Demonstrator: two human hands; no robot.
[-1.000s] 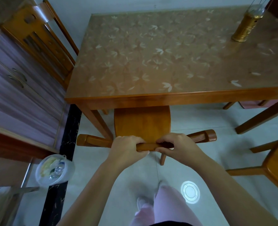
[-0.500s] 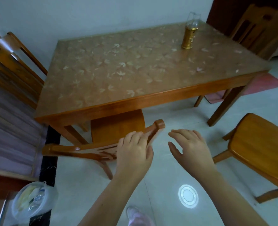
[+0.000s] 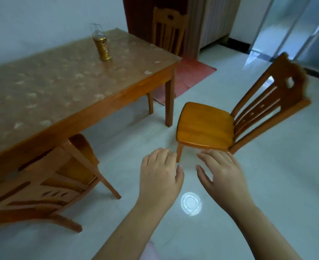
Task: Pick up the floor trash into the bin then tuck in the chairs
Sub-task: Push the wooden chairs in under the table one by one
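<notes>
A wooden chair (image 3: pixel 205 126) stands out on the floor to the right of the table (image 3: pixel 65 91), its seat facing me and its slatted back at the right. Another wooden chair (image 3: pixel 42 186) sits pushed under the table's near edge at the lower left. My left hand (image 3: pixel 160 177) and my right hand (image 3: pixel 220 173) hover side by side above the floor, just in front of the free chair's seat, fingers spread, touching nothing. The bin is out of sight.
A gold lantern (image 3: pixel 102 45) stands on the table. A third chair (image 3: pixel 169 29) is at the table's far end, over a red mat (image 3: pixel 190 76). A round light spot (image 3: pixel 190 203) lies on the pale tiles. A sliding glass door is at the right.
Both hands have let go of the near chair's back, which now sits under the table. My view has swung right, and the hands now float before the free chair.
</notes>
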